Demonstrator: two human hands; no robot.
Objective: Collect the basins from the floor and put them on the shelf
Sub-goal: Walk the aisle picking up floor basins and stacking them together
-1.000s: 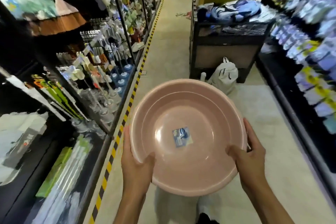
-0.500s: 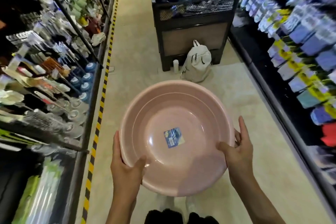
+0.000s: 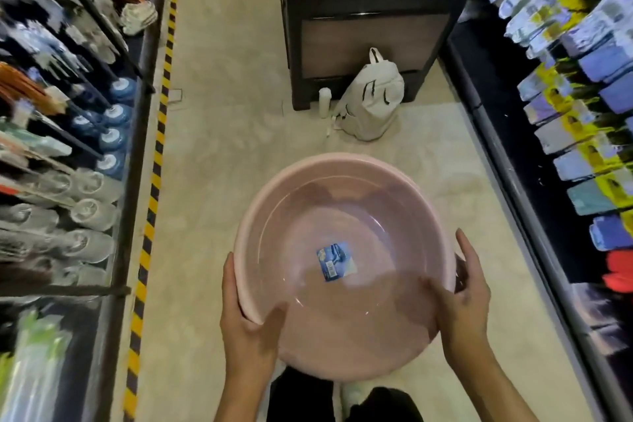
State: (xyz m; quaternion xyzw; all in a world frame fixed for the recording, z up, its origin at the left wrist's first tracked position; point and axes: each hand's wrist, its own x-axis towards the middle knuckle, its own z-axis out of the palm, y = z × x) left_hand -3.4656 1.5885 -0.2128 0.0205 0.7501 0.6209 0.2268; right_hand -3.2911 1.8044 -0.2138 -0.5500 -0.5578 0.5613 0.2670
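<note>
I hold a round pink basin (image 3: 342, 216) in front of me over the aisle floor, its open side up and a small blue label stuck inside its bottom. My left hand (image 3: 248, 322) grips the near left rim, thumb inside the bowl. My right hand (image 3: 459, 298) grips the near right rim, thumb inside and fingers down the outer wall. A second rim edge seems to show at the right, so it may be more than one nested basin; I cannot tell.
A shelf of cleaning goods (image 3: 68, 147) lines the left, edged by a yellow-black floor stripe (image 3: 150, 205). A shelf of packets (image 3: 582, 113) lines the right. Ahead stand a dark display bin (image 3: 373, 27), a white backpack (image 3: 373, 103) and a small white bottle (image 3: 324, 101).
My view has tilted down and swung along the aisle, so the bin and backpack sit closer. The basin stays in both hands, now lower in view.
</note>
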